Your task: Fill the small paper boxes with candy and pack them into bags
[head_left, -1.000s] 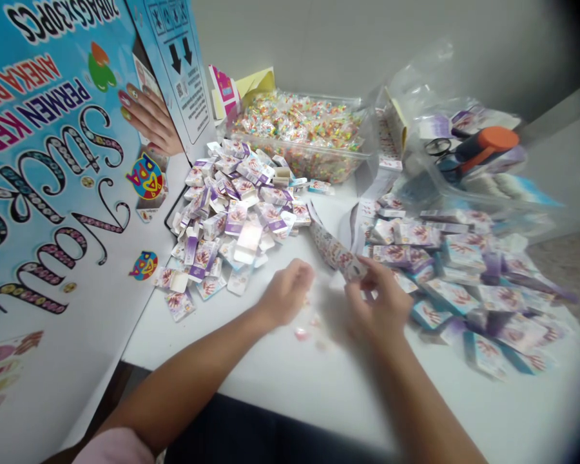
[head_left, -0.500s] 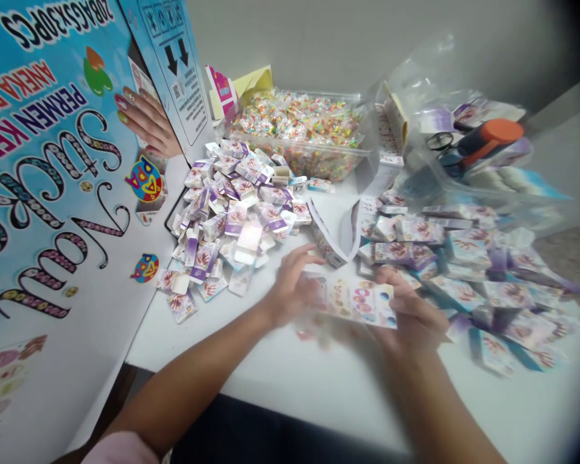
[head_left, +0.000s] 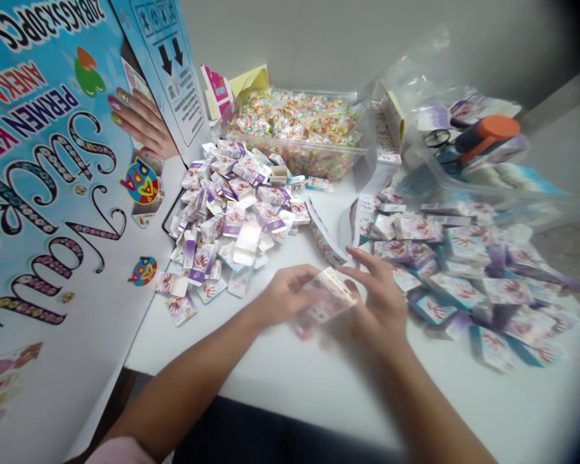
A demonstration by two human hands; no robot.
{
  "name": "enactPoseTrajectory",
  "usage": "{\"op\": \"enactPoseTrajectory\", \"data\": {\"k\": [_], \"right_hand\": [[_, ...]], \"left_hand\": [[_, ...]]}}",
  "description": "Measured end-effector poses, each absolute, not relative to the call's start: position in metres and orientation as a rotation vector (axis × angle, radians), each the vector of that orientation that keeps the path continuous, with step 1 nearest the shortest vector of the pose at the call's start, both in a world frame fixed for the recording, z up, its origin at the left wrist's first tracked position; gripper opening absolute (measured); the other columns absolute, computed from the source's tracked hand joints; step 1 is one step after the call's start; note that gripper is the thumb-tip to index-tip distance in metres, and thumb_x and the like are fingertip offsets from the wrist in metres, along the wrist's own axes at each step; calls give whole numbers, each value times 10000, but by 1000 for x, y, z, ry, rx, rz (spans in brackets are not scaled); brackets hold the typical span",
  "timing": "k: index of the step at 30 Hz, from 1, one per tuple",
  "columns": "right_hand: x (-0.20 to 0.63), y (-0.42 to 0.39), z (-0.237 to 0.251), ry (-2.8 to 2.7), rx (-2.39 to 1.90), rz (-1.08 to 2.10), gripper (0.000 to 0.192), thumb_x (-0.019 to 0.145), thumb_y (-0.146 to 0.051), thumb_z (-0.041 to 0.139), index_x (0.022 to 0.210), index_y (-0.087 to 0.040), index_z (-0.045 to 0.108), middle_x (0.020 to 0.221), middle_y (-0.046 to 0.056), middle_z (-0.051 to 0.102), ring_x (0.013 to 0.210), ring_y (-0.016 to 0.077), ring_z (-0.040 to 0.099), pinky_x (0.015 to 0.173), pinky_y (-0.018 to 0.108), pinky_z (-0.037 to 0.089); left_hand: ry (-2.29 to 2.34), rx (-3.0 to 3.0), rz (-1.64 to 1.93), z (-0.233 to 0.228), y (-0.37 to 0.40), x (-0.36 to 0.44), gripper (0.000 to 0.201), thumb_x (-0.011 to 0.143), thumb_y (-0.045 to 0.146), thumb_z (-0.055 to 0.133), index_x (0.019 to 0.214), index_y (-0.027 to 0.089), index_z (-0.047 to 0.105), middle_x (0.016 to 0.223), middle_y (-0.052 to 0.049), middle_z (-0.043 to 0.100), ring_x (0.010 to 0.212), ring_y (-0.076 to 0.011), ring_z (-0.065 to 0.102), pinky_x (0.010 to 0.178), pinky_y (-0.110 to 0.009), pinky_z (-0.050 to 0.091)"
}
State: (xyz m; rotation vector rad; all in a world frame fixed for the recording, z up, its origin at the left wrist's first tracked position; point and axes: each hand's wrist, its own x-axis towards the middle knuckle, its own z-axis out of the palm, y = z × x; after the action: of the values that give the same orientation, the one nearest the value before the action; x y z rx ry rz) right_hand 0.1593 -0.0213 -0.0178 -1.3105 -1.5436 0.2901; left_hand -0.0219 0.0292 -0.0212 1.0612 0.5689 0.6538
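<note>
Between my hands is a small printed sticker sheet [head_left: 332,293], blurred, showing a shorter face that looks bent or folded over. My left hand [head_left: 290,296] pinches its left end, thumb on top. At the sheet's right edge is my right hand [head_left: 379,303], fingers spread and stretched forward, the thumb close to or touching the edge; any grip there is hard to see. Below the left fingers shows a reddish, see-through smear [head_left: 303,332], too blurred to name. Just beyond the hands, a curved printed paper strip [head_left: 326,238] stands on the white table [head_left: 290,380].
Small open boxes [head_left: 241,187] are heaped at the left, and filled-looking boxes [head_left: 459,290] lie at the right. Behind stands a clear tub [head_left: 299,145] of colourful candy packets. A big printed carton [head_left: 77,193] walls the left. An orange-capped object [head_left: 497,129] lies in a plastic container at the right.
My right hand has moved left and its fingers have spread from their hold on the sheet's right end. The sheet, flat and long before, now looks shorter and tilted.
</note>
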Motion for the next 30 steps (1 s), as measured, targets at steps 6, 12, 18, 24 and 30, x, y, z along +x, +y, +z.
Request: {"op": "enactPoseTrajectory", "data": {"k": [6, 12, 18, 24, 30], "right_hand": [[159, -29, -6, -1846, -1085, 490, 463, 882, -139, 475, 1281, -285, 657, 1314, 84, 666, 1187, 266, 651, 979, 463, 541], [146, -31, -12, -1553, -1383, 544, 293, 849, -302, 683, 1126, -227, 740, 1015, 70, 784, 843, 227, 750, 721, 325, 615], [145, -26, -27, -986, -1471, 647, 250, 772, -414, 763, 888, -192, 768, 705, 39, 749, 538, 153, 645, 512, 269, 534], [164, -18, -29, -1005, -1393, 838, 299, 815, -454, 720, 976, -204, 751, 802, 34, 748, 698, 174, 682, 646, 303, 555], [172, -20, -28, -1184, -1435, 739, 247, 863, -438, 671, 947, -217, 743, 750, 19, 727, 622, 158, 649, 582, 276, 532]], "left_hand": [[591, 1111, 836, -27, 31, -16, 324, 784, 415, 765, 908, 131, 670, 847, -50, 645, 814, -165, 622, 771, -283, 496], [858, 1549, 1138, -26, 23, -13, 177, 825, 334, 723, 870, 177, 655, 1180, -99, 509, 997, -185, 566, 922, -347, 480], [835, 1474, 915, -24, 13, -13, 384, 862, 406, 663, 1143, 196, 507, 1052, -70, 602, 820, -151, 593, 755, -294, 498], [786, 1491, 710, -22, 19, -16, 216, 915, 352, 567, 926, 147, 632, 766, -17, 624, 713, -147, 577, 674, -250, 450], [705, 1468, 692, -19, 25, -17, 111, 879, 229, 584, 905, 149, 657, 848, -24, 649, 823, -161, 597, 753, -256, 459]]}}
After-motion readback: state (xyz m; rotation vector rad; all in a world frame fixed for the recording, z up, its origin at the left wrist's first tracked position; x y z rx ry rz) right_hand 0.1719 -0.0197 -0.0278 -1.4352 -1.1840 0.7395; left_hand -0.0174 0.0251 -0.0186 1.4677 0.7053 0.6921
